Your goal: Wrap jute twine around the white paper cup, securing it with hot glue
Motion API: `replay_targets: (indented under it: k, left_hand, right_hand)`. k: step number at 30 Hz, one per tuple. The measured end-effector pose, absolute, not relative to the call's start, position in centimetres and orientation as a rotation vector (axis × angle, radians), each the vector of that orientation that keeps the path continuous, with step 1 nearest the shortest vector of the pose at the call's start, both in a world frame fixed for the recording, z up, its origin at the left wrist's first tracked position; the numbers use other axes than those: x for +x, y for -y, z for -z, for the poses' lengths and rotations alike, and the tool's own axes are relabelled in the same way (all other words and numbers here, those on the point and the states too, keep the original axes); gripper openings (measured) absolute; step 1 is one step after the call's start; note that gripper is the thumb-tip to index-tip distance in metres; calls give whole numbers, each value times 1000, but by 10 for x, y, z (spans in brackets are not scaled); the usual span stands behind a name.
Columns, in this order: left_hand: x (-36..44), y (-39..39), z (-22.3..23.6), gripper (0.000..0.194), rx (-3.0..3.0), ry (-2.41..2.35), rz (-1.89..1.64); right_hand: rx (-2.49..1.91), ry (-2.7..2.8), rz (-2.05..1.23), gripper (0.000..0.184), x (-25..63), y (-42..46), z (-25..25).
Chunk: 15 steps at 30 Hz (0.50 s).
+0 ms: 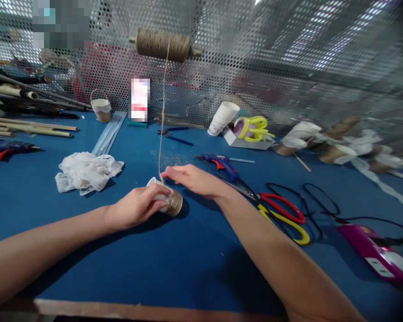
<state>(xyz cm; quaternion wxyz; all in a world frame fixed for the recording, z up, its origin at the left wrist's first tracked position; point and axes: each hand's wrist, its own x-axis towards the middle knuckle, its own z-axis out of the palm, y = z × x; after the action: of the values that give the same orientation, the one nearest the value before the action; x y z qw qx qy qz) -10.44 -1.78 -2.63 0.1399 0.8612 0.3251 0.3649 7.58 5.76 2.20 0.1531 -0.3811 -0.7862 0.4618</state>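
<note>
My left hand (137,206) is wrapped round a white paper cup (153,182) that lies tilted on its side just above or on the table. Brown twine covers the cup's lower end, at the right. A strand of twine (163,103) runs down taut from a twine spool (163,44) to the cup near my left fingers. My right hand (196,180) is beside the strand, its fingers stretched out to the left, fingertips at or touching the twine just above the cup. Whether they pinch the strand is hard to see.
Crumpled white plastic (89,172) lies left. A blue glue gun (221,164) and red-and-yellow scissors (285,210) lie right, with black cords and a purple power strip (378,252). Behind are pliers (176,134), stacked cups (223,117), a small bucket (101,109) and perforated metal mesh (255,67).
</note>
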Motion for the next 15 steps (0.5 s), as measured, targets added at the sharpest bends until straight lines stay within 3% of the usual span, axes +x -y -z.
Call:
replay_targets:
  k: [5, 9, 15]
  left_hand:
    - [-106, 20, 25, 17, 2429, -926, -1005]
    - [-106, 22, 19, 27, 2180, -1071, -921]
    - [-101, 25, 13, 26, 1890, -1041, -989]
  right_hand:
    - [-1036, 1942, -1392, 18, 57, -41, -24]
    - [-1041, 1793, -1345, 20, 74, -34, -31]
    - [-1051, 1660, -1235, 24, 90, -19, -34]
